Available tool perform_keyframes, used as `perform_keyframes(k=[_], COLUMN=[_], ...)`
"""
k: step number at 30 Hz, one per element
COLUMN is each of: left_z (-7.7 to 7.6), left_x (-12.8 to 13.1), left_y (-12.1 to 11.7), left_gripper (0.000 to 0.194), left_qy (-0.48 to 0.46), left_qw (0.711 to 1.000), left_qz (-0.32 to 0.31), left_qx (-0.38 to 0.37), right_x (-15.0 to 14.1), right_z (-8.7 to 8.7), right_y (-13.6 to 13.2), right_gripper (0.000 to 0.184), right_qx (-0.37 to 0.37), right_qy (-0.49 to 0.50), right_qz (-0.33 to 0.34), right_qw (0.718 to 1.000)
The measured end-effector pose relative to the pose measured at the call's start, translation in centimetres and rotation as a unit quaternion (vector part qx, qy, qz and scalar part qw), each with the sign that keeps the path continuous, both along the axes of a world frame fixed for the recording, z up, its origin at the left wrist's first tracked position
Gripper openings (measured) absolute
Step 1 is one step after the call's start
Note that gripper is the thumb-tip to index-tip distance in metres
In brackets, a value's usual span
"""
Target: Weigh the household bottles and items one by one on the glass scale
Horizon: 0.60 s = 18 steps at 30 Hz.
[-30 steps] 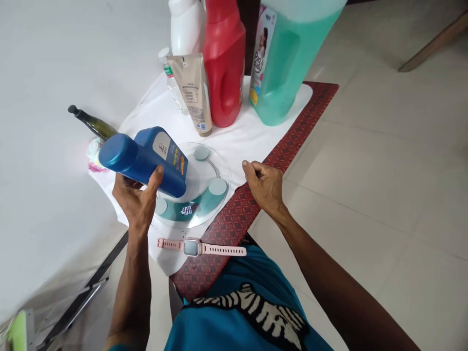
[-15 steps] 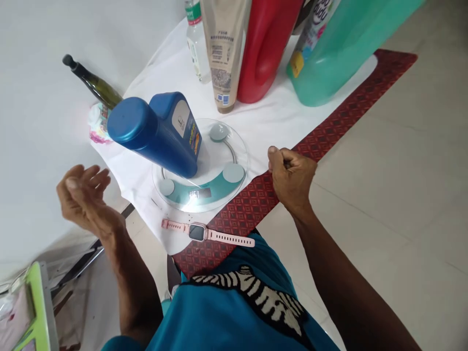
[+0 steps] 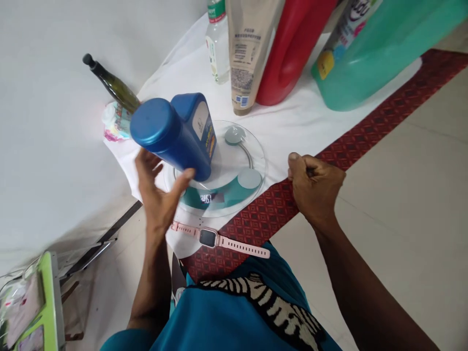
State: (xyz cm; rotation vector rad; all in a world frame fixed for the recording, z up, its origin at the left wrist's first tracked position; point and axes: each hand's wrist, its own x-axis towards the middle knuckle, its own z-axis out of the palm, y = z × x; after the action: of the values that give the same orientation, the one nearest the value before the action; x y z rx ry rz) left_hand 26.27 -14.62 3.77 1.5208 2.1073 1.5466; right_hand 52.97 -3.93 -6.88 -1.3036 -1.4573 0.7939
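A blue plastic bottle [image 3: 171,141] with a wide blue cap stands on a round glass scale [image 3: 234,187]. Lit digits show on the scale's display, too smeared to read surely. My left hand [image 3: 157,195] is open beside the bottle's lower left side, thumb and fingers apart; whether a fingertip touches it I cannot tell. My right hand [image 3: 316,190] is closed in a fist at the table's front edge, over the red patterned border [image 3: 278,209], with nothing visible in it. A pink smartwatch [image 3: 208,237] lies flat in front of the scale.
Behind the scale stand a clear bottle [image 3: 218,51], a beige tube [image 3: 246,63], a red jug [image 3: 272,83] and a large green bottle [image 3: 351,83]. A dark green bottle [image 3: 119,90] and a small colourful pack [image 3: 117,122] are at the left. A green-framed rack [image 3: 49,292] stands lower left.
My left hand has moved right, from beside the table to the blue bottle, fingers spreading. My right hand stays closed at the edge. The view has shifted, and the display digits show more clearly.
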Motion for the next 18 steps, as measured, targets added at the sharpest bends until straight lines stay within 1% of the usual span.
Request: perform_keyframes(k=[1, 4, 6, 8, 10, 12, 15, 17, 18], left_z=[-0.7, -2.3, -2.7, -2.4, -1.5, -0.5, 0.8, 1.0, 1.0], left_x=[0.9, 2.7, 2.9, 2.1, 0.4, -2.2, -7.6, -11.2, -12.8], left_y=[0.9, 3.0, 3.7, 3.9, 4.0, 4.4, 5.6, 6.8, 7.5], left_gripper=[0.071, 0.055, 0.049, 0.048, 0.049, 0.054, 0.067, 0.073, 0.074], left_qy=[0.003, -0.004, -0.015, -0.015, 0.007, 0.041, 0.077, 0.069, 0.054], left_qw=[1.000, 0.999, 0.999, 0.998, 0.996, 0.991, 0.980, 0.976, 0.976], left_qz=[-0.002, 0.033, 0.046, 0.055, 0.083, 0.117, 0.147, 0.151, 0.163], left_qx=[-0.009, 0.006, 0.014, 0.017, 0.030, 0.056, 0.112, 0.138, 0.134], right_x=[0.0, 0.0, 0.1, 0.2, 0.2, 0.2, 0.2, 0.3, 0.3], right_z=[0.1, 0.2, 0.2, 0.2, 0.3, 0.3, 0.4, 0.3, 0.2], right_y=[0.0, -0.1, -0.2, -0.2, -0.1, 0.0, 0.1, 0.2, 0.2], right_gripper=[0.056, 0.056, 0.056, 0.057, 0.059, 0.062, 0.067, 0.069, 0.069], right_qx=[-0.003, -0.014, -0.013, -0.009, -0.008, -0.007, 0.003, 0.009, 0.013], right_qy=[0.000, 0.012, 0.013, 0.005, 0.002, 0.003, 0.005, -0.002, -0.006], right_qz=[-0.001, 0.001, 0.001, -0.002, -0.002, 0.005, 0.018, 0.024, 0.026], right_qw=[1.000, 1.000, 1.000, 1.000, 1.000, 1.000, 1.000, 1.000, 1.000])
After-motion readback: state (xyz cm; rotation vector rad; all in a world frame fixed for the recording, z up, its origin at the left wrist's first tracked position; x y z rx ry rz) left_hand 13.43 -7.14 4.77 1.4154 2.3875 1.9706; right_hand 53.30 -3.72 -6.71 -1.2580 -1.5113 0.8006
